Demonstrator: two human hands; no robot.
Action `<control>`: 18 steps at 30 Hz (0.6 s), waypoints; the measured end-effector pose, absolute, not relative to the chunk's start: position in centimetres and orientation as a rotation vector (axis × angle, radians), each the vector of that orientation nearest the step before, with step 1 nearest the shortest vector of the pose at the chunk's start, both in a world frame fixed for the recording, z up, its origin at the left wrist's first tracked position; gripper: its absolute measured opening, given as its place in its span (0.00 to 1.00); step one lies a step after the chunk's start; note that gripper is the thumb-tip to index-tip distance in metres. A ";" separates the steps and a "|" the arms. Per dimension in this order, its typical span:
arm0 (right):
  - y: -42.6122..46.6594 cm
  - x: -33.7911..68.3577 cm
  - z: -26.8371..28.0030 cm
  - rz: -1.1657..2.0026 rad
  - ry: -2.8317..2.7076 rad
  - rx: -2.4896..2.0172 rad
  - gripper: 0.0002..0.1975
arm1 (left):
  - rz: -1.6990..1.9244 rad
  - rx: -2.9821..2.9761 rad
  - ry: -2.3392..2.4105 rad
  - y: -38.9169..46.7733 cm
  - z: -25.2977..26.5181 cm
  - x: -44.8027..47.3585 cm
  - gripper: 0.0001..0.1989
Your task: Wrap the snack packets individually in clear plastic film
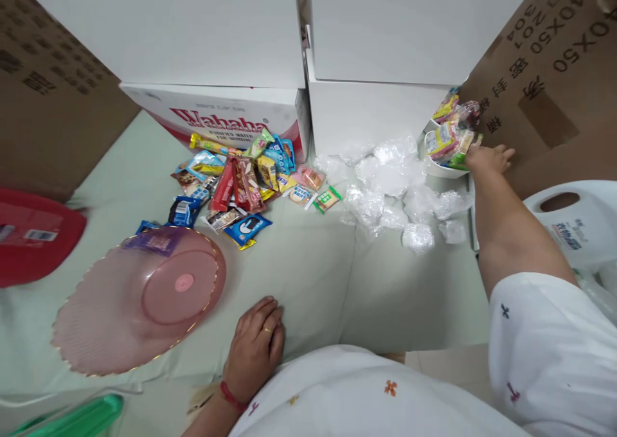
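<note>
My right hand point(488, 159) is at the right side of a white bowl point(446, 171) filled with wrapped snacks point(444, 140). Its outer fingers are stretched out to the right, while the side nearest the bowl touches or almost touches the packets and is partly hidden. My left hand point(258, 335) lies flat on the pale green cloth point(313, 276), holding nothing. Ahead of it spreads a pile of colourful snack packets point(241, 183). To its left a pink see-through plate point(120, 302) with a gold wavy rim stands tilted, one purple packet point(153, 241) showing at its upper edge.
Several clear-wrapped white pieces point(395, 186) lie mid-right. Behind stand a Wahaha carton point(216, 112) and white boxes point(380, 112); brown cardboard point(554, 83) walls the right. A red item point(38, 234) sits far left, a green item point(81, 418) below, a white plastic container point(578, 222) far right.
</note>
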State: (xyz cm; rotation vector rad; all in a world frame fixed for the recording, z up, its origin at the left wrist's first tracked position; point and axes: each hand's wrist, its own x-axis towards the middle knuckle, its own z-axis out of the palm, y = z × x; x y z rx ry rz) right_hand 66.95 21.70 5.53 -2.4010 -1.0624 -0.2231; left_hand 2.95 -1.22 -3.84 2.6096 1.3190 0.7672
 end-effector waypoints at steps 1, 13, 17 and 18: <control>21.4 66.6 5.8 -0.230 -0.963 -2.439 0.17 | 0.769 2.606 1.325 -1.2 -3.9 3.0 0.14; 12.4 43.2 5.2 0.276 -1.468 -2.196 0.16 | 0.823 2.609 1.285 -1.3 -4.1 2.9 0.11; 8.0 40.0 5.4 0.489 -1.249 -2.034 0.15 | 1.032 2.471 1.258 -1.6 -3.8 2.7 0.11; 6.9 39.5 5.8 0.523 -1.137 -1.920 0.15 | 1.110 2.407 1.263 -1.6 -3.5 2.9 0.11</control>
